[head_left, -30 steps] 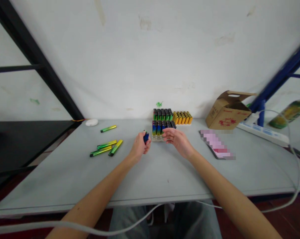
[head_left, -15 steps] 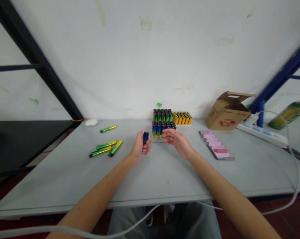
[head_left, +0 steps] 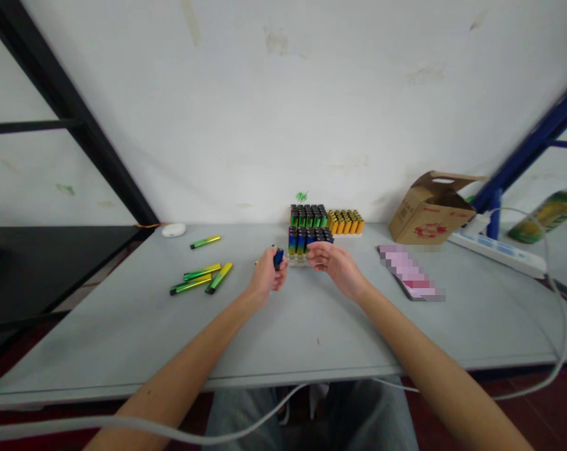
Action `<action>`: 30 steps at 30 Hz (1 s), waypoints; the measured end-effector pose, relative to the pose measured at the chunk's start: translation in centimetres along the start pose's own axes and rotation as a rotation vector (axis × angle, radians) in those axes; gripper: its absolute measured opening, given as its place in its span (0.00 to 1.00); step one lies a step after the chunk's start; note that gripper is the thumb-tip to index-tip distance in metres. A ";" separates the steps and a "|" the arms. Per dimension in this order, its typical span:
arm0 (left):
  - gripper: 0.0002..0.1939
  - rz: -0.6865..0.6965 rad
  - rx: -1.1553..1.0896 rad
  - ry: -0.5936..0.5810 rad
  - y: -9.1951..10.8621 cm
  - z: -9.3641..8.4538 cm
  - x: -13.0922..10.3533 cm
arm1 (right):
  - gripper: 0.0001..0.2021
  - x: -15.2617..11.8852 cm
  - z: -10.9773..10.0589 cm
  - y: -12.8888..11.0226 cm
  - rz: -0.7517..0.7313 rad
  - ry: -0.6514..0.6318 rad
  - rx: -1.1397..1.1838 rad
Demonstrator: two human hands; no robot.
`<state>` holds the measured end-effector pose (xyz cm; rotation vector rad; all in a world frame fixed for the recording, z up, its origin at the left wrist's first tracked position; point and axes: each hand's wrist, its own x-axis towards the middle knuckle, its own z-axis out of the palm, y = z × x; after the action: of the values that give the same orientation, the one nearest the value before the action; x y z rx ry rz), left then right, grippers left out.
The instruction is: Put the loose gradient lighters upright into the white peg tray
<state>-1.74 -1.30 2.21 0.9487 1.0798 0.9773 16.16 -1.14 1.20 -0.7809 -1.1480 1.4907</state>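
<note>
A dark blue lighter (head_left: 278,258) is in my left hand (head_left: 264,275), which is closed around it with the top end showing. My right hand (head_left: 332,262) has its fingers loosely curved and apart, at the front of a clear rack (head_left: 298,259). Whether those fingertips touch the rack is unclear. Blue-and-yellow lighters (head_left: 302,241) stand upright in this rack, partly hidden by my right hand. Behind them is a group of upright green lighters (head_left: 308,215) with black tops. Orange lighters (head_left: 346,222) stand in another group to the right.
Several green-yellow lighters (head_left: 196,279) lie on the left of the grey table (head_left: 283,338). A white case (head_left: 173,230) sits at the back left. On the right are a phone (head_left: 411,272), an opened cardboard box (head_left: 428,216), a power strip (head_left: 499,252) and a white cable (head_left: 564,326).
My left hand has tilted the blue lighter slightly towards the rack on the right. My right hand has stayed nearly still, and the whole view has shifted slightly.
</note>
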 end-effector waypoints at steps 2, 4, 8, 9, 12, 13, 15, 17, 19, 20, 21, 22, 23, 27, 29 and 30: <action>0.20 -0.017 -0.019 -0.014 0.1 0.0 0.0 | 0.15 0.0 0.0 0.0 -0.003 -0.004 -0.002; 0.20 -0.034 -0.041 -0.031 0.1 0.0 0.0 | 0.15 0.0 0.0 0.0 -0.006 -0.007 -0.004; 0.21 -0.043 -0.071 -0.052 0.2 0.0 0.0 | 0.15 0.0 0.0 0.0 -0.003 -0.007 -0.005; 0.21 -0.044 -0.075 -0.056 0.2 0.0 0.0 | 0.15 0.0 0.0 0.0 -0.001 -0.005 -0.007; 0.21 -0.041 -0.088 -0.070 0.2 0.0 0.0 | 0.15 0.0 0.0 0.1 -0.001 -0.005 -0.015; 0.21 -0.042 -0.094 -0.076 0.2 -0.1 0.0 | 0.15 0.0 0.0 0.1 -0.001 -0.007 -0.014; 0.21 -0.045 -0.102 -0.090 0.2 -0.1 0.1 | 0.15 0.0 0.0 0.1 -0.001 -0.010 -0.010; 0.22 -0.049 -0.105 -0.097 0.1 -0.1 0.1 | 0.15 0.0 -0.1 0.1 0.000 -0.010 -0.008; 0.22 -0.047 -0.098 -0.094 0.1 -0.2 0.2 | 0.15 0.1 -0.1 0.2 0.001 -0.006 -0.011; 0.22 -0.043 -0.091 -0.091 0.0 -0.2 0.2 | 0.15 0.1 -0.2 0.2 0.000 -0.004 -0.012; 0.22 -0.037 -0.085 -0.089 0.0 -0.2 0.3 | 0.15 0.2 -0.2 0.2 0.000 -0.002 -0.012; 0.23 -0.033 -0.082 -0.090 -0.1 -0.2 0.3 | 0.15 0.2 -0.2 0.2 0.001 0.000 -0.012; 0.23 -0.031 -0.083 -0.093 -0.1 -0.3 0.4 | 0.15 0.2 -0.2 0.2 0.003 0.003 -0.012; 0.24 -0.007 -0.140 -0.126 -0.3 -0.3 0.6 | 0.14 0.2 -0.2 0.2 0.010 0.007 -0.013; 0.21 0.043 -0.181 -0.129 -0.5 -0.2 0.7 | 0.14 0.2 -0.2 0.2 0.007 0.008 -0.018; 0.19 0.073 -0.194 -0.119 -0.7 -0.2 0.8 | 0.15 0.2 -0.2 0.2 0.006 0.014 -0.024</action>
<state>-1.73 -0.70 1.33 0.8798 0.8399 1.0516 16.22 -0.90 1.01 -0.8099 -1.1560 1.4767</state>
